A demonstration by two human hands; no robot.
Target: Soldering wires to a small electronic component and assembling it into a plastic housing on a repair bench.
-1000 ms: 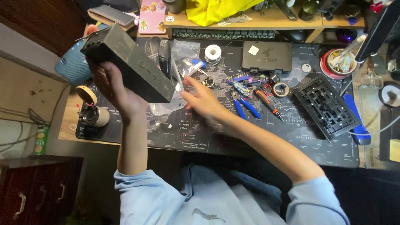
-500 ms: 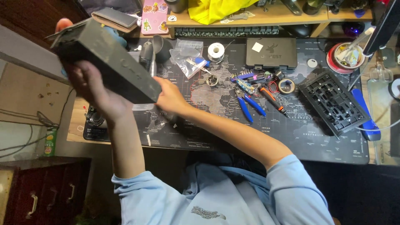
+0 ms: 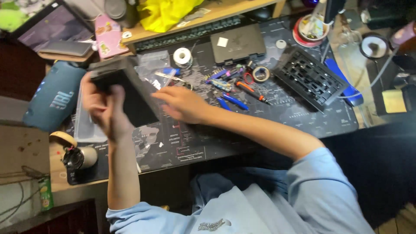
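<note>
While the left hand [image 3: 102, 106] gripped the dark box [image 3: 125, 93] above the desk's [image 3: 303, 115] left side, its long axis running far-left to near-right, the right hand [image 3: 182, 104] lay open just right, touching it.

A cluttered wooden desk [image 3: 65, 184] fills most of the view, largely covered by a dark desk mat printed with a pale world map [image 3: 299, 115]. Along the desk's far edge runs a raised light-wood shelf [image 3: 225, 13]. At the desk's near left corner the bare wood shows past the mat's edge. Below that corner stands a dark reddish-brown wooden cabinet [image 3: 52, 221], with thin cables [image 3: 19, 197] trailing over a pale surface beside it. The light is dim and warm, and the picture is slightly blurred.
</note>
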